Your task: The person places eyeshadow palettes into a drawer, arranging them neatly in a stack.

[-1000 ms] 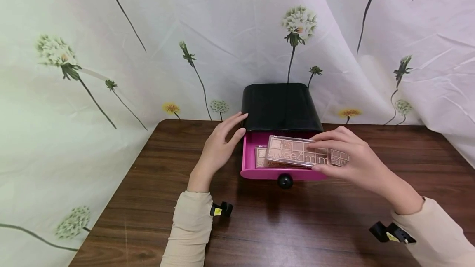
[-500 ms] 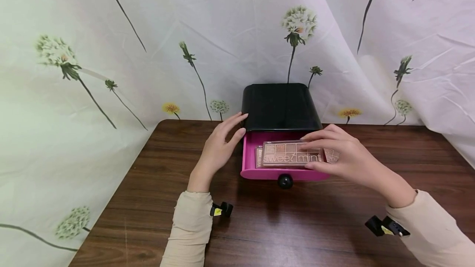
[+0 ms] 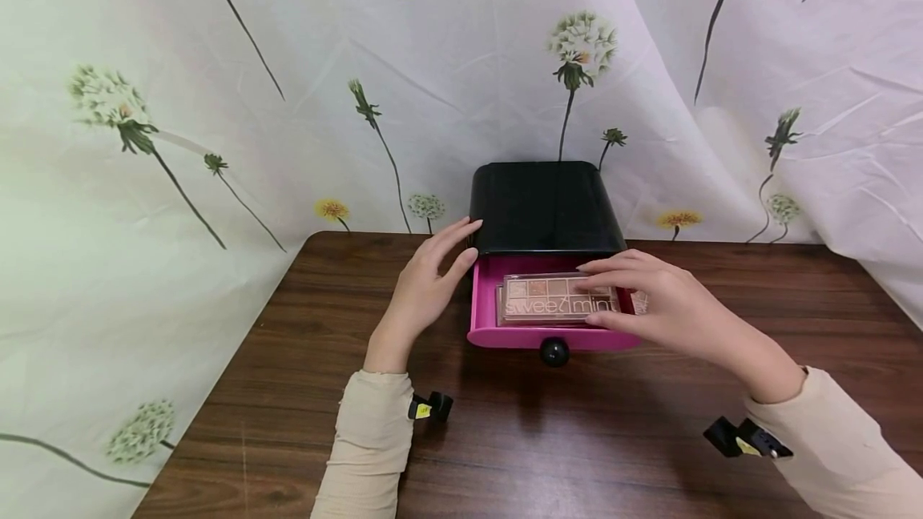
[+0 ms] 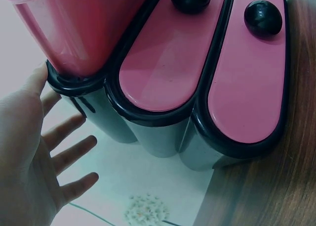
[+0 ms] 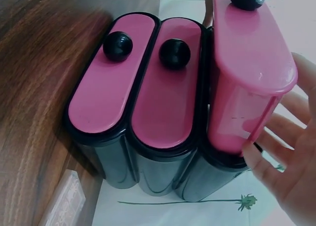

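Note:
A small black drawer cabinet (image 3: 544,207) stands on the table with its top pink drawer (image 3: 505,338) pulled out. In that drawer lies a clear-lidded eyeshadow palette (image 3: 548,308), stacked over another palette (image 3: 499,307) whose left edge peeks out. My right hand (image 3: 667,299) holds the upper palette by its right half, thumb at the near edge and fingers at the far edge. On the cabinet's left side my left hand (image 3: 425,287) rests its fingertips, the fingers spread in the left wrist view. Both palettes are hidden from the wrist views by the drawer's walls.
Beyond the cabinet's right side, partly behind my right hand, another palette (image 5: 64,203) lies on the brown wooden table (image 3: 288,391). Two lower pink drawers (image 5: 170,107) with black knobs are pushed in. A dandelion-print cloth (image 3: 288,62) hangs behind the table.
My right hand has moved left and lowered the tilted palette, which now lies nearly level over the other one in the drawer. The left hand has stayed still.

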Demonstrator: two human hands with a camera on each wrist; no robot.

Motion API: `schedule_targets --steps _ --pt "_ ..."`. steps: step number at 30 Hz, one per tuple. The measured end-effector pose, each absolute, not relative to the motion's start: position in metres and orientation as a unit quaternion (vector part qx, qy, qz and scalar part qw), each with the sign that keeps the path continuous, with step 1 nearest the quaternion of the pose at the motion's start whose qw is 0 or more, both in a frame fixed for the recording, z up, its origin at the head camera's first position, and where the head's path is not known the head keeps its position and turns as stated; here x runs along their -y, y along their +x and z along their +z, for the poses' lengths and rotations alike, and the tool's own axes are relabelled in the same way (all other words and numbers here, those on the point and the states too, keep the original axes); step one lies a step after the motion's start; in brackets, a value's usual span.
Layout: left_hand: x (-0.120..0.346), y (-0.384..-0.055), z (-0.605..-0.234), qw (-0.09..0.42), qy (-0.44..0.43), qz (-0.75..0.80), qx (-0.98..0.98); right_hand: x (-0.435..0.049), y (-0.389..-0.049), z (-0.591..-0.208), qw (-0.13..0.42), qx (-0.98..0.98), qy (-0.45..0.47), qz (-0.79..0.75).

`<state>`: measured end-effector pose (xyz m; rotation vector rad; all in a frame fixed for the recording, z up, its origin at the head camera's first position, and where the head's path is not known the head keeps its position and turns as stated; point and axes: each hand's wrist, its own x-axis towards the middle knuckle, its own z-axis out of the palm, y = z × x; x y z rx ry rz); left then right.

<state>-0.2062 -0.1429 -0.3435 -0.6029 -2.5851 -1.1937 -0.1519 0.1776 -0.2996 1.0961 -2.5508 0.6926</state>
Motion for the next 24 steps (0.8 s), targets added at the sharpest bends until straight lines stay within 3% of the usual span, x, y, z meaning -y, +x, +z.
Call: schedule_targets --steps 10,24 --pt "0.1428 -0.2066 -0.3435 0.114 -0.207 -0.407 0.883 -0.1726 -0.1552 -0.2970 0.081 0.907 0.343 0.233" --pt "0.1427 -0.2068 -0.3432 0.111 -0.207 -0.409 0.882 -0.1748 -0.1540 -0.2952 0.075 0.903 0.347 0.242"
